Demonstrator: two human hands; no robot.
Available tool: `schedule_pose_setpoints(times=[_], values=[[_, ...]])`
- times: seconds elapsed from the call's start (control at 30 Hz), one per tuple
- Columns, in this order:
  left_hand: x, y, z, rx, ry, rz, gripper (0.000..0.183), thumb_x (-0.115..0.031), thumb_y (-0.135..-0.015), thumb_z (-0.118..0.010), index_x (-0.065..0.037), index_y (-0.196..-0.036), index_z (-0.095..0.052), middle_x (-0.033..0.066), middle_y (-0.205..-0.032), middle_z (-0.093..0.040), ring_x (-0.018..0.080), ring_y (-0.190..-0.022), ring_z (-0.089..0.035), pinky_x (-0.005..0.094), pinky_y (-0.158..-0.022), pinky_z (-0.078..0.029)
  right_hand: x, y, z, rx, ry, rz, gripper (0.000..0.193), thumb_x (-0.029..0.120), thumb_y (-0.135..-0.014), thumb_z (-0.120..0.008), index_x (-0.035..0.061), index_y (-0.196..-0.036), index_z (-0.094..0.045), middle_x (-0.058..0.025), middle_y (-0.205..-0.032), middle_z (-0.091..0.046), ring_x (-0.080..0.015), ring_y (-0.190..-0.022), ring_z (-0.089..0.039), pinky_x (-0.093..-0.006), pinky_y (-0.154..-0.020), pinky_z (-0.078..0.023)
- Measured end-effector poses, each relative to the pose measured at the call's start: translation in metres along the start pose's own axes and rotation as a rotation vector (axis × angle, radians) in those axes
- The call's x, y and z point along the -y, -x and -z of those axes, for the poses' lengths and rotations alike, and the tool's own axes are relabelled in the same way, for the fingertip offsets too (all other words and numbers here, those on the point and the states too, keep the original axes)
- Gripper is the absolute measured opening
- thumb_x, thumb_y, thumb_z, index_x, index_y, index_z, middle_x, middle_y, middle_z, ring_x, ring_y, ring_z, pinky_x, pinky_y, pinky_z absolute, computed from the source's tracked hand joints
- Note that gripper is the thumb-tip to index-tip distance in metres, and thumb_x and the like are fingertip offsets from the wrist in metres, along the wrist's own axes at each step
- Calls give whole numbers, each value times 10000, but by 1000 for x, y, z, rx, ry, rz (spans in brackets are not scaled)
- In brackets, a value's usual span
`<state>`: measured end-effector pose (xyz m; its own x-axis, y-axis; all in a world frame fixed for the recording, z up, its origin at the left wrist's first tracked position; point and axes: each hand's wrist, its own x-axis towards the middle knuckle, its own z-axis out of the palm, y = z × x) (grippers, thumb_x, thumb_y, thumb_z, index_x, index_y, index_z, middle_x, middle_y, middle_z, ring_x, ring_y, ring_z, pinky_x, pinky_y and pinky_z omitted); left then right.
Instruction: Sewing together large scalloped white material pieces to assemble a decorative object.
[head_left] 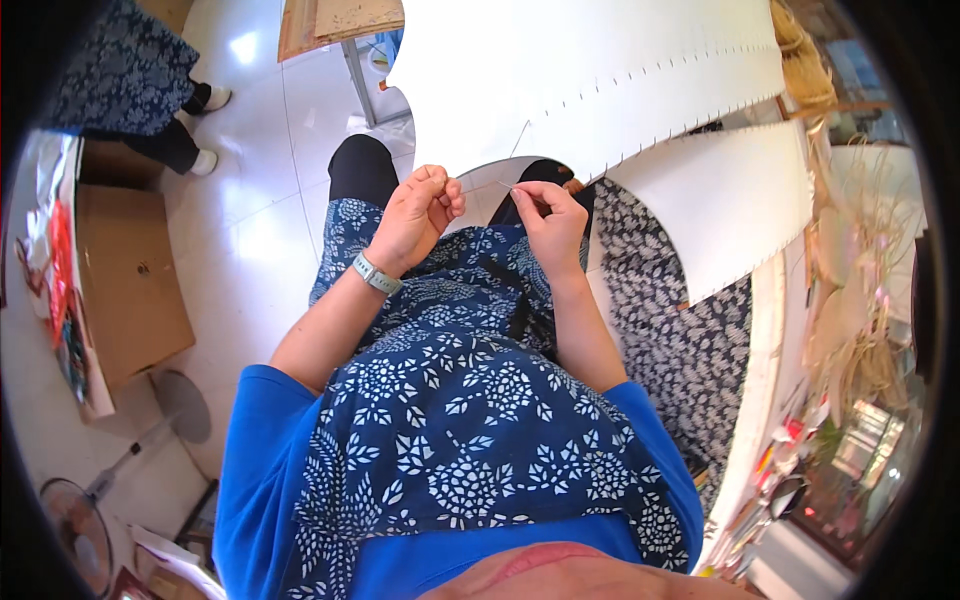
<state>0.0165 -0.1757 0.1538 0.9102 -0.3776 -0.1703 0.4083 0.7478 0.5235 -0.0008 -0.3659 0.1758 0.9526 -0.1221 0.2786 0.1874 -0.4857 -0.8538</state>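
Observation:
My left hand (415,215) is raised over my lap with its fingers curled in and the thumb against them; what they hold, if anything, is too small to make out. To its right, my right hand (552,222) pinches a thin needle (506,184) between thumb and forefinger, its tip toward the left hand. Just beyond both hands lies a large white sheet (470,90) with a curved near edge. A dark thread (520,138) hangs from the sheet down toward the hands. Rows of short dark stitches (640,72) run across the sheet and along its edge.
A second white panel (720,205) with a stitched edge lies at right, over dark floral cloth (680,300). At left are a cardboard box (135,280) and a fan (78,535). Another person's legs (170,145) stand at upper left. Tools (775,480) crowd the lower right.

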Motion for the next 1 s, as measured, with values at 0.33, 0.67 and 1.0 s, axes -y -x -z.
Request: schedule_pose_setpoints(times=[0.33, 0.67, 1.0], values=[[21, -3, -3, 61, 69, 134, 103, -123, -956, -426, -61, -879, -457, 23, -787, -477, 128, -724, -457, 259, -698, -421, -13, -20, -7, 46, -642, -126, 113, 113, -918, -546, 1, -905, -540, -114, -927, -659, -114, -859, -569, -238, -798, -435], [40, -38, -16, 92, 165, 204, 118, -137, -959, -468, -29, -980, -509, 98, -951, -585, 190, -913, -581, 300, -845, -489, -12, -86, 30, 322, -357, -66, 137, 134, -938, -513, 17, -938, -584, -24, -792, -606, -69, -589, -496, -219, -637, -444], [91, -76, 17, -205, 329, 299, 257, -177, -903, -590, -29, -1092, -499, 105, -1088, -534, 207, -1039, -524, 340, -919, -447, -24, -186, 55, 822, 528, 259, 150, 109, -862, -539, 53, -951, -647, -77, -880, -655, -205, -819, -604, -304, -740, -471]])
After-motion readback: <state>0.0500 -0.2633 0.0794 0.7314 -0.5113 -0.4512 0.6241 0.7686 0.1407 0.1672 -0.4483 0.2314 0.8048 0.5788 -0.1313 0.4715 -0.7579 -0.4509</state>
